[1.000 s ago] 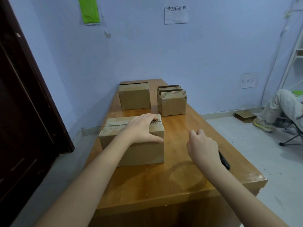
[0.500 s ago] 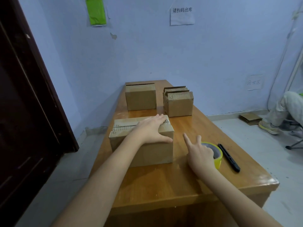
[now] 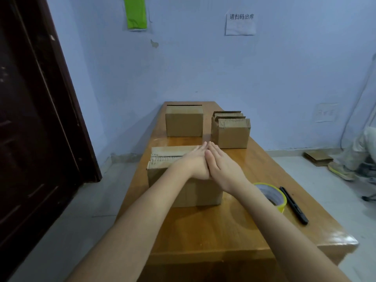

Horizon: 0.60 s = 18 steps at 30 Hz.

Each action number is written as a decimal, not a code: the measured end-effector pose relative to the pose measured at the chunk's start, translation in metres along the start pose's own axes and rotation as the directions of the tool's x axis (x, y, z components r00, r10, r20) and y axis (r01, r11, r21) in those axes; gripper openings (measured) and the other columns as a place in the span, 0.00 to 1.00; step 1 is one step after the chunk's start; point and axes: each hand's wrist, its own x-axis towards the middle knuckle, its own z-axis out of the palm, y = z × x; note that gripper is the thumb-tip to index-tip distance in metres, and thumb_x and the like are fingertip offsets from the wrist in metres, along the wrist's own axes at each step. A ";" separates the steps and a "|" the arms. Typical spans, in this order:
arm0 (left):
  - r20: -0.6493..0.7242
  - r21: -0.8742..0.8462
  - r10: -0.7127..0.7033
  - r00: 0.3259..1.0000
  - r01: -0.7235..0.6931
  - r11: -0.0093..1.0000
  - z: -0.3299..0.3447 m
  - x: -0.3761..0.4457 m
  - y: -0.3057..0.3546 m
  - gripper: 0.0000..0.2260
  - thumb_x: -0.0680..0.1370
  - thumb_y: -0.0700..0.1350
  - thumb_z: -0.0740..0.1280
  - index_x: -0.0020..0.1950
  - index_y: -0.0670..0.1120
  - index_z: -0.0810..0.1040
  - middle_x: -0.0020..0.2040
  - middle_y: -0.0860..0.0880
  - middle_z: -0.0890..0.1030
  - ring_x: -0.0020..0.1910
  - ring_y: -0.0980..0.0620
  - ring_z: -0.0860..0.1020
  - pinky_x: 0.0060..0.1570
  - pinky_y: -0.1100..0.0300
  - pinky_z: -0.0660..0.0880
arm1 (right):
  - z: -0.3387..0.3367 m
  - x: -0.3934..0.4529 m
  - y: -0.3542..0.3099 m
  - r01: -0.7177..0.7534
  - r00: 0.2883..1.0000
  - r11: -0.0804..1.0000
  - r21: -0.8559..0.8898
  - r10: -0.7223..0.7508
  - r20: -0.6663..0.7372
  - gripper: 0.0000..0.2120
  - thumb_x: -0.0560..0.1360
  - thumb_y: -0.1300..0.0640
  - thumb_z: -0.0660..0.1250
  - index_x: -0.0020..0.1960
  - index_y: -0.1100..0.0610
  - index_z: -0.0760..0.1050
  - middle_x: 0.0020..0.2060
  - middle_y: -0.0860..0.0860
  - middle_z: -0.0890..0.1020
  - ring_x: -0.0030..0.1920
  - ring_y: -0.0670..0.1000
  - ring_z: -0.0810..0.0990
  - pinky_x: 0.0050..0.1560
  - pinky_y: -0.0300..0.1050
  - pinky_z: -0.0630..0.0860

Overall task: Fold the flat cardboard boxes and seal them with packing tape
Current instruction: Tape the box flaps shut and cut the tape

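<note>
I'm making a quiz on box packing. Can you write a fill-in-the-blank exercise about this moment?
1. Both hands, left hand and right hand, lie flat on top of the nearest ____.
2. The tape roll has a ____ outer rim.
3. The black pen lies to the ____ of the tape roll.
4. The wall behind the table is ____.

Missing words: box; yellow; right; blue

Nothing fancy on us here: both our forearms come in from the bottom of the frame totally bare, no sleeves showing anywhere up to the edge. Our left hand [image 3: 195, 163] and right hand [image 3: 222, 169], mid-frame, have no gloves, rings, watch or bands that we can spot. Fingers look slim, nails short from what shows, though it's too soft to say more.
</note>
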 end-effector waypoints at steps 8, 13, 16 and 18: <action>0.051 -0.422 0.064 0.997 -0.036 0.906 -0.029 -0.041 -0.041 0.34 0.77 0.57 0.66 0.78 0.54 0.52 0.78 0.55 0.52 0.75 0.57 0.51 0.72 0.61 0.54 | -0.006 0.009 0.003 -0.032 0.996 0.992 -0.122 0.042 0.076 0.22 0.84 0.52 0.47 0.76 0.56 0.57 0.77 0.50 0.57 0.76 0.50 0.56 0.72 0.43 0.55; -0.115 -0.142 -0.081 0.990 0.064 0.988 -0.003 -0.093 -0.082 0.43 0.66 0.76 0.54 0.77 0.58 0.50 0.76 0.61 0.47 0.75 0.62 0.45 0.74 0.57 0.44 | -0.006 0.012 0.008 -0.041 0.994 0.994 -0.098 0.051 0.099 0.23 0.84 0.51 0.47 0.77 0.55 0.56 0.77 0.48 0.54 0.75 0.50 0.60 0.71 0.43 0.58; -0.188 -0.505 -0.221 0.957 0.099 0.857 0.012 -0.122 -0.095 0.46 0.61 0.75 0.61 0.76 0.60 0.55 0.75 0.65 0.49 0.73 0.67 0.44 0.74 0.54 0.45 | -0.003 0.015 0.010 -0.054 0.993 0.997 -0.048 0.059 0.107 0.24 0.84 0.50 0.47 0.78 0.56 0.54 0.77 0.51 0.53 0.75 0.51 0.58 0.72 0.45 0.57; -0.279 -0.492 -0.251 0.927 0.087 0.866 0.022 -0.129 -0.093 0.44 0.60 0.76 0.61 0.74 0.63 0.58 0.74 0.68 0.51 0.73 0.66 0.43 0.73 0.51 0.46 | -0.002 0.020 0.012 -0.065 0.994 0.997 0.033 0.062 0.094 0.24 0.83 0.50 0.49 0.77 0.57 0.55 0.76 0.53 0.59 0.74 0.52 0.60 0.72 0.46 0.59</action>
